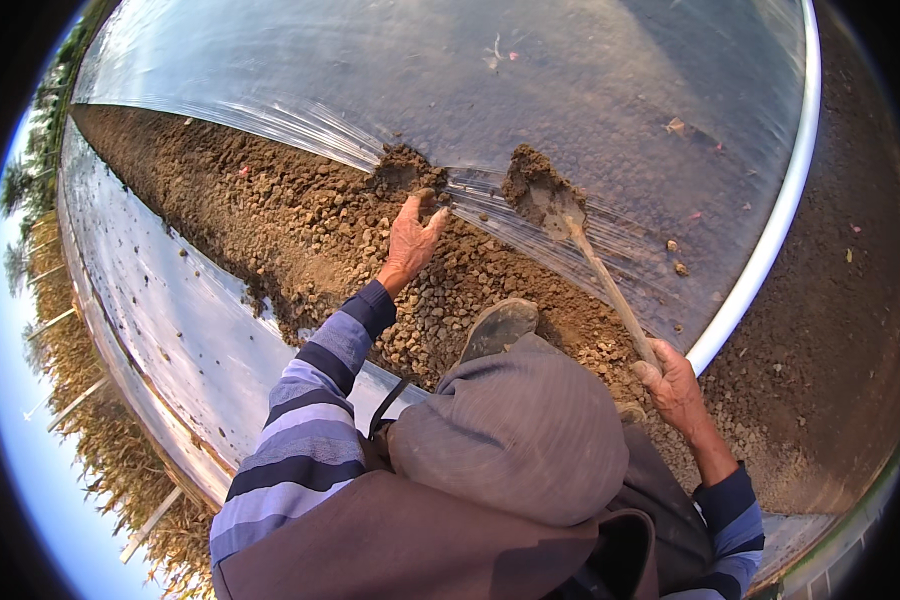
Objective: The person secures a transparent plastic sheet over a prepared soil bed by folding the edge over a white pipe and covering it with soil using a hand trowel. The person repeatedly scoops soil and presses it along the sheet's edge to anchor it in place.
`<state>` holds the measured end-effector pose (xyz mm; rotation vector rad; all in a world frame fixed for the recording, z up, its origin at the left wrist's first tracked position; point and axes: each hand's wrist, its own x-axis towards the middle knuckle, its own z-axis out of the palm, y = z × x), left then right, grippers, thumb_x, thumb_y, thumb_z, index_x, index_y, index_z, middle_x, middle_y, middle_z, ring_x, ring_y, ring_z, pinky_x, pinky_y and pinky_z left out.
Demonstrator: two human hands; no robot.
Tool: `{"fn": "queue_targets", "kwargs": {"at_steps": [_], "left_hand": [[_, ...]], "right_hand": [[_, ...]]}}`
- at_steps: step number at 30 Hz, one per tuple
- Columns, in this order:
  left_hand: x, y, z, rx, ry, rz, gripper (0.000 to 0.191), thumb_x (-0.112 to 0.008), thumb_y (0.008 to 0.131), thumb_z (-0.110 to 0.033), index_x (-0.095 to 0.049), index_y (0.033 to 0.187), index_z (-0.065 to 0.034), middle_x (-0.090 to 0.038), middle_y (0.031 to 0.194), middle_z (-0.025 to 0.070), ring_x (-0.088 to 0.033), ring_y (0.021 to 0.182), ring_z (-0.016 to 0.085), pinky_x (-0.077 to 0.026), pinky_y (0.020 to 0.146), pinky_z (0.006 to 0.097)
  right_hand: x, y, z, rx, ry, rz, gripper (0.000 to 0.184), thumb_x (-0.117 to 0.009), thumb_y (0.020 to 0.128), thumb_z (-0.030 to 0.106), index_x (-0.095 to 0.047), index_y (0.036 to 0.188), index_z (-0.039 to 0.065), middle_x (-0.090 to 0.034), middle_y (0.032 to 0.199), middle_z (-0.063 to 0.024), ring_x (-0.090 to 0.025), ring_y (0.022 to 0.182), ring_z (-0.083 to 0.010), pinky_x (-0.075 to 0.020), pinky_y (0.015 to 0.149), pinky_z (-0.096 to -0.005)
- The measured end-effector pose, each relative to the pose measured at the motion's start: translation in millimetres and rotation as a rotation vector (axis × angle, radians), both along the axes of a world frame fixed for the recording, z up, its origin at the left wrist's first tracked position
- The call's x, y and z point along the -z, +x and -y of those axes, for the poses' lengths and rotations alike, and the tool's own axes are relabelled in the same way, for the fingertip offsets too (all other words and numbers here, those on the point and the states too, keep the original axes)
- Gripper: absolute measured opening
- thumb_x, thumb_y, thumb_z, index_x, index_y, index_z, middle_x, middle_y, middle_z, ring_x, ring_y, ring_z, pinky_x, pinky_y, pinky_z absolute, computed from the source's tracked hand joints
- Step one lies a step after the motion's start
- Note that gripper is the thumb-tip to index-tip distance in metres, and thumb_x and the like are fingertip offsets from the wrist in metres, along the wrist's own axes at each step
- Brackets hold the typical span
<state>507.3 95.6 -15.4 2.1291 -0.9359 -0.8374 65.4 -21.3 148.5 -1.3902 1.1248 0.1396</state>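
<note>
My left hand reaches over the strip of loose soil, thumb and fingers apart, its fingertips at a clump of damp soil. That clump lies on the edge of a clear plastic film, which is drawn into creases on both sides of it. My right hand is closed around the wooden handle of a small shovel. The shovel's blade, caked with soil, rests over the film's creased edge, with more soil heaped at its tip. Whether my left fingers touch the clump is hard to tell.
Crumbly soil runs between the clear film and a pale plastic sheet on the left. A white pipe curves along the film's right end. My shoe stands on the soil. Dry plants line the far left.
</note>
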Motion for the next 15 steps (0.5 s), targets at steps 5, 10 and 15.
{"fn": "queue_targets", "kwargs": {"at_steps": [5,10,15], "left_hand": [[-19,-18,11,-0.318,-0.198,-0.310,0.047,-0.062,0.098,-0.028,-0.051,0.131,0.0041,-0.061,0.124,0.0190,-0.059,0.114,0.029,-0.046,0.099,0.0374],[-49,-23,-7,0.139,-0.105,0.201,0.070,-0.073,0.085,-0.037,-0.047,0.137,0.0011,-0.053,0.132,0.0247,-0.052,0.123,0.038,-0.041,0.106,0.0441],[-70,-41,7,0.660,-0.164,0.476,0.081,-0.080,0.073,-0.043,-0.050,0.135,-0.0017,-0.054,0.134,0.0215,-0.049,0.128,0.037,-0.038,0.109,0.0481]], "right_hand": [[37,18,-9,-0.239,-0.662,-0.020,0.027,-0.069,0.088,0.009,-0.058,0.112,0.004,-0.064,0.082,-0.0184,-0.066,0.074,-0.0364,-0.0524,0.066,-0.0417],[56,30,-3,-0.367,-0.539,-0.140,0.024,-0.070,0.088,0.018,-0.057,0.103,0.005,-0.066,0.077,-0.0176,-0.066,0.070,-0.0377,-0.0502,0.060,-0.0453],[53,35,0,-0.459,-0.546,-0.124,0.024,-0.071,0.088,0.022,-0.057,0.098,0.005,-0.065,0.071,-0.0152,-0.065,0.064,-0.0362,-0.0490,0.058,-0.0456]]}}
